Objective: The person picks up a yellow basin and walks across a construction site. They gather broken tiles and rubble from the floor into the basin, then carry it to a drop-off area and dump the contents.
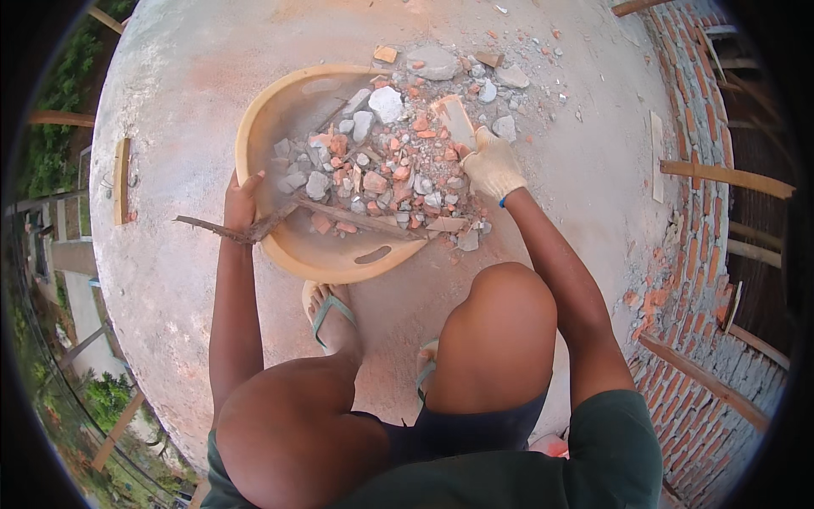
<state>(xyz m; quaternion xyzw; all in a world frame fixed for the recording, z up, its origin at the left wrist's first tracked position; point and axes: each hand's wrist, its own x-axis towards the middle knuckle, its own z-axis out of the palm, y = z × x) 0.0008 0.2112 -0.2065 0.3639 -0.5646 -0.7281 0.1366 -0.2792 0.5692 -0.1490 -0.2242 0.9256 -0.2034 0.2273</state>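
A yellow plastic basin [267,105] lies tipped on its side, its mouth facing right. My bare left hand [243,202] grips its left rim. Broken brick and concrete rubble [375,181] fills the mouth and spreads onto the floor. My right hand [493,164], in a cream knit work glove, holds a flat piece of wood [453,121] against the right side of the heap. A dark, rough stick [356,219] crosses the basin's near side; a bent piece [213,229] juts out over my left wrist. Dust blurs the inside of the basin.
Larger concrete chunks [434,62] and wood scraps [385,53] lie beyond the heap on the concrete floor [191,305]. A brick wall [693,254] with projecting timbers [725,178] runs along the right. At left, a short plank [121,181] lies near the floor's edge, with greenery below.
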